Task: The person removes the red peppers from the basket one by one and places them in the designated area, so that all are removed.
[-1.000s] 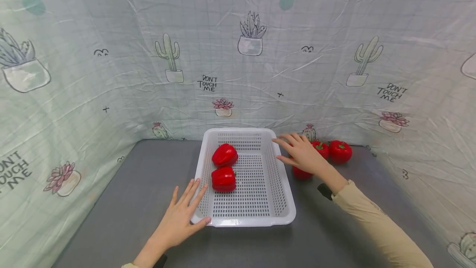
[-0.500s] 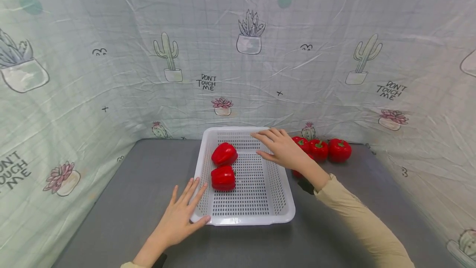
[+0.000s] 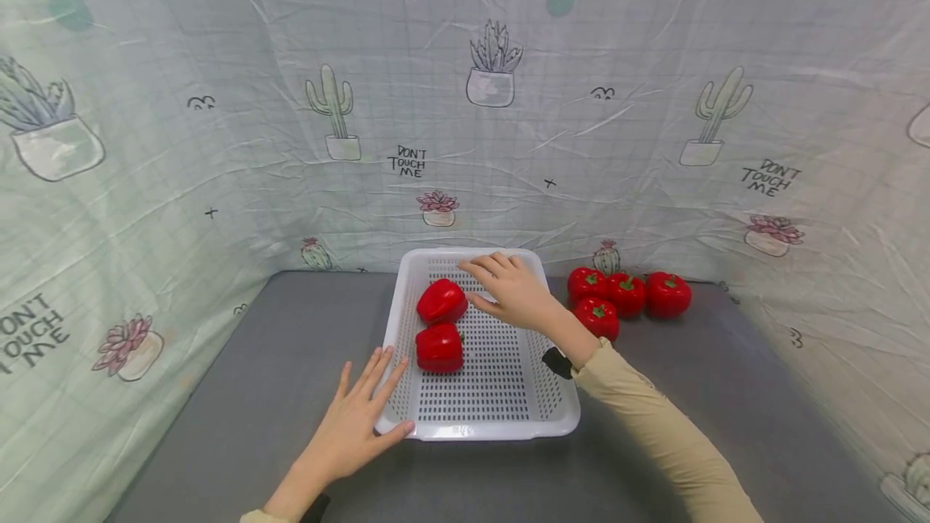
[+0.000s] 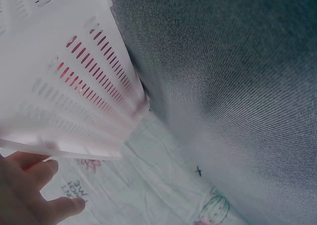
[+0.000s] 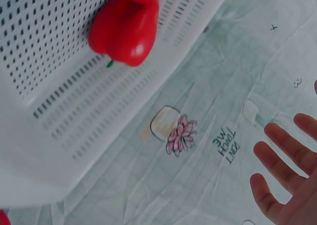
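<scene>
A white perforated plastic basket point(image 3: 483, 432) holds two red bell peppers, the far pepper point(image 3: 441, 302) and the near pepper point(image 3: 439, 349), side by side along its left wall. My left hand point(image 3: 352, 424) rests its spread fingers and thumb at the basket's front left rim. Over the basket's back half hovers my right hand point(image 3: 514, 294), fingers relaxed and holding nothing, its fingertips close to the far pepper. In the right wrist view that right hand point(image 5: 290, 170) shows its fingers apart. The left wrist view has fingers of the left hand point(image 4: 29, 190) under the basket's rim point(image 4: 59, 153).
Several more red bell peppers point(image 3: 626, 294) stand in a cluster on the grey table point(image 3: 305, 329), right of the basket near the back. A cactus-print curtain point(image 3: 436, 127) rises behind the table and along both sides.
My right hand has moved left from the basket's right rim to over its inside, uncovering the pepper cluster. My left hand and both peppers in the basket stay in place.
</scene>
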Action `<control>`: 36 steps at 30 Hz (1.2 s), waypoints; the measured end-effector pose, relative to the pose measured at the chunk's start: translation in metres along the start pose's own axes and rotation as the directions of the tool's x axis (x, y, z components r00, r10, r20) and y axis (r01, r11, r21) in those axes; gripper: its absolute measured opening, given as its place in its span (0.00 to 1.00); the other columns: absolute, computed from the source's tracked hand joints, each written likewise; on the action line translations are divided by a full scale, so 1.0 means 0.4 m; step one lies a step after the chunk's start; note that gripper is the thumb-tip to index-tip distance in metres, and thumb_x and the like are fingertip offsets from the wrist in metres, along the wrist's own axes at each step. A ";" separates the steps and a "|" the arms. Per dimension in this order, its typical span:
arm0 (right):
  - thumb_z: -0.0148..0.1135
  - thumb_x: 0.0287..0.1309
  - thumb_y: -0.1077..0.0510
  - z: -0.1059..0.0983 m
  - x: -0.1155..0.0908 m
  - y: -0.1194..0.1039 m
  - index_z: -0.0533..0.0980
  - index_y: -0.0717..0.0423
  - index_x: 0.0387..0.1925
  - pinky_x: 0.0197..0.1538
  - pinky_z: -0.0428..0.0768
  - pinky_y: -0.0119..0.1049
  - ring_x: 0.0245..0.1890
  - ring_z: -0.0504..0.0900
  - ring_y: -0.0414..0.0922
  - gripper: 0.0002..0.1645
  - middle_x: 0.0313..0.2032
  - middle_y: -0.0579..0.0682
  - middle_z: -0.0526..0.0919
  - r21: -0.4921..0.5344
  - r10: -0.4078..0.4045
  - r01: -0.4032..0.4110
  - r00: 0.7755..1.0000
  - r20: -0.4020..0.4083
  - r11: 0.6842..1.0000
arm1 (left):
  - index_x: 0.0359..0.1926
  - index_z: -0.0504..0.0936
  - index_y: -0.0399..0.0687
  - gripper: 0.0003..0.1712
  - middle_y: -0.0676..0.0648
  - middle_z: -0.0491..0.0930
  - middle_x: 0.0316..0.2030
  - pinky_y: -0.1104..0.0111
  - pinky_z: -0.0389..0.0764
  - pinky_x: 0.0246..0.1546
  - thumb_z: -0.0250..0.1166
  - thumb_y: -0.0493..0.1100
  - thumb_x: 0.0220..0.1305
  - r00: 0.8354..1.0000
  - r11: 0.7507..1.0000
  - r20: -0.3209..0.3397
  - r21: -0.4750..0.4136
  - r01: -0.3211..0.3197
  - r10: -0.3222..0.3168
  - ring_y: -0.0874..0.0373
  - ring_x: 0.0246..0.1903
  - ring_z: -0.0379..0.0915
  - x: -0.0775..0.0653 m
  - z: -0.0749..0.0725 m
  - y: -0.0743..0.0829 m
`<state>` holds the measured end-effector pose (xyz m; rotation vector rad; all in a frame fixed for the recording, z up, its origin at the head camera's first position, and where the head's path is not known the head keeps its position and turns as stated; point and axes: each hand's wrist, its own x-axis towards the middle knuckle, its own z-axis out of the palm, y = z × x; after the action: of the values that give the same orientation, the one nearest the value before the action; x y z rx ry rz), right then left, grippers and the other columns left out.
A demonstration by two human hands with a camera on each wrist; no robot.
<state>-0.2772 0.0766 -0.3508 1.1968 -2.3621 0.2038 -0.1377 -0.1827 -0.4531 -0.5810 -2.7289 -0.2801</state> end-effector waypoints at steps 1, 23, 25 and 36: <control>0.57 0.54 0.48 0.006 0.004 -0.004 0.66 0.50 0.59 0.53 0.69 0.44 0.50 0.70 0.45 0.30 0.52 0.49 0.73 0.003 0.000 -0.001 1.000 0.004 1.000 | 0.67 0.53 0.56 0.47 0.46 0.52 0.68 0.67 0.11 0.59 0.56 0.68 0.50 1.000 1.000 -0.003 0.004 -0.003 0.003 0.48 0.67 0.46 0.001 0.001 0.000; 0.52 0.54 0.38 0.140 0.040 -0.085 0.58 0.46 0.63 0.55 0.69 0.47 0.55 0.67 0.45 0.38 0.56 0.47 0.71 -0.103 -0.001 0.029 0.965 0.261 0.994 | 0.67 0.53 0.57 0.47 0.47 0.51 0.68 0.66 0.11 0.59 0.55 0.68 0.49 0.999 1.000 0.034 -0.017 0.025 -0.025 0.50 0.68 0.43 0.008 -0.010 0.008; 0.53 0.52 0.37 0.150 0.040 -0.090 0.58 0.46 0.63 0.57 0.68 0.49 0.56 0.67 0.45 0.39 0.57 0.47 0.70 -0.119 -0.003 0.040 0.956 0.295 0.992 | 0.67 0.53 0.57 0.47 0.47 0.51 0.68 0.66 0.11 0.59 0.55 0.68 0.49 0.999 0.999 0.038 -0.017 0.028 -0.027 0.49 0.68 0.42 0.007 -0.010 0.009; 0.59 0.43 0.32 0.187 0.031 -0.103 0.58 0.46 0.64 0.60 0.66 0.48 0.58 0.65 0.44 0.48 0.59 0.46 0.68 -0.180 -0.038 0.128 0.899 0.437 0.975 | 0.67 0.53 0.57 0.47 0.47 0.51 0.68 0.67 0.11 0.59 0.55 0.68 0.49 0.999 1.000 0.031 -0.012 0.026 -0.026 0.49 0.68 0.43 0.000 -0.005 0.007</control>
<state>-0.2769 0.0172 -0.4135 1.3451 -2.6116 -0.3661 -0.1359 -0.1807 -0.4509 -0.5582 -2.7684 -0.2963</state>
